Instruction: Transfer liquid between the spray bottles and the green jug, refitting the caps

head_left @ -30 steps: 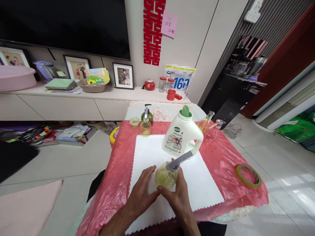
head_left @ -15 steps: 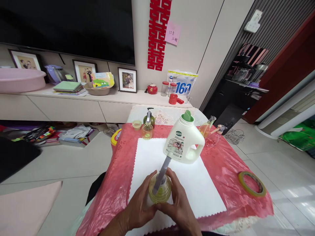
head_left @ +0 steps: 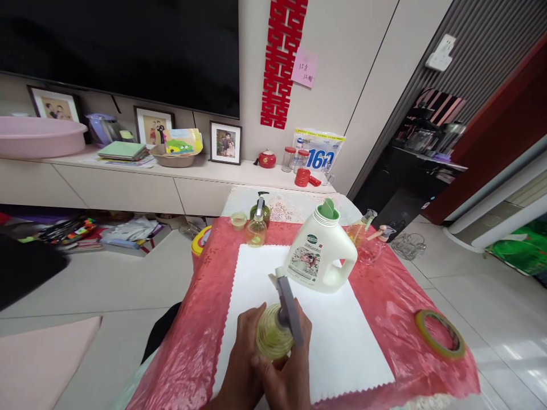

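The spray bottle [head_left: 272,337] is between the hands [head_left: 285,376], before the jug [head_left: 318,256], left of the tape roll [head_left: 420,323].

Sprayer head [head_left: 290,310] of the hand-held spray bottle [head_left: 267,336] swung counter-clockwise: nozzle end toward two o'clock at first, one o'clock half a second ago, now about twelve. Bottle shifted from roughly half past six of the white jug [head_left: 320,247] to seven. Nozzle end, first overlapping jug's four o'clock side in view, now by its eight o'clock corner. Left hand [head_left: 244,347] and right hand [head_left: 293,364] bunched closer; right thumb now across the left hand, at bottle's six o'clock.
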{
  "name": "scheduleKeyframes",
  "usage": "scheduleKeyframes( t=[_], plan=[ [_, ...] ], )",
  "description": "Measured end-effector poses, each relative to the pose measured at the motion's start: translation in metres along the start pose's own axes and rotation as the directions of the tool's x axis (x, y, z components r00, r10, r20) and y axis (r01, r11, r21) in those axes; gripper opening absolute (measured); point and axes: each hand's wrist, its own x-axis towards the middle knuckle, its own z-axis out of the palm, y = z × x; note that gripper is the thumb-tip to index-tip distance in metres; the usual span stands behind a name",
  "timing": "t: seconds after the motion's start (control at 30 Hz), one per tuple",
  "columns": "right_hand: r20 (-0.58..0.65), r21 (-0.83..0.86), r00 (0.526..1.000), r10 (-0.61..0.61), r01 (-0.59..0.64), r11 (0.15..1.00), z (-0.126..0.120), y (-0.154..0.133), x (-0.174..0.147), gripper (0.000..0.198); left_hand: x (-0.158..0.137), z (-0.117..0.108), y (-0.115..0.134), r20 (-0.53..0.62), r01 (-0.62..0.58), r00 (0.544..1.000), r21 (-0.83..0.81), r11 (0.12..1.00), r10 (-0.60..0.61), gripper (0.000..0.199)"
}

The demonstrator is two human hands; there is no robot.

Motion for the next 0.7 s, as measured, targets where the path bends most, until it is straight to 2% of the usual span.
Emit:
scheduleKeyframes(
  t=[0.1, 0.23, 0.33, 0.47, 0.57, 0.63, 0.7],
  plan=[
    [-0.034, -0.027, 0.999, -0.008, 0.007, 1.000, -0.006, -0.004, 0.004, 0.090, -0.001, -0.001, 0.003, 0.026, -0.017, 1.000, -0.021, 1.000, 0.017, 0.056],
    [0.031, 0.125, 0.992, 0.122, -0.124, 0.984, -0.026, 0.000, 0.009, 0.098, 0.004, -0.012, 0.013, 0.201, -0.127, 0.969, -0.104, 0.986, 0.146, 0.072],
    [0.108, 0.258, 0.980, 0.168, -0.191, 0.947, -0.037, 0.005, 0.007, 0.107, 0.011, -0.023, 0.031, 0.344, -0.043, 0.931, -0.230, 0.972, 0.123, 0.072],
    [0.109, 0.364, 0.983, 0.150, -0.179, 0.914, -0.040, 0.008, 0.004, 0.105, 0.015, -0.028, 0.049, 0.487, 0.119, 0.869, -0.374, 0.920, 0.085, 0.076],
    [0.097, 0.290, 0.989, 0.112, -0.136, 0.947, -0.039, 0.009, 0.003, 0.090, 0.012, -0.022, 0.047, 0.454, 0.213, 0.891, -0.422, 0.881, 0.002, 0.078],
    [0.057, 0.193, 0.995, 0.077, -0.086, 0.977, -0.037, 0.007, 0.003, 0.079, 0.008, -0.015, 0.040, 0.364, 0.233, 0.929, -0.420, 0.877, -0.073, 0.077],
    [0.024, 0.128, 0.998, 0.060, -0.062, 0.990, -0.032, 0.004, 0.002, 0.077, 0.004, -0.009, 0.031, 0.260, 0.201, 0.960, -0.375, 0.905, -0.105, 0.075]
  ],
)
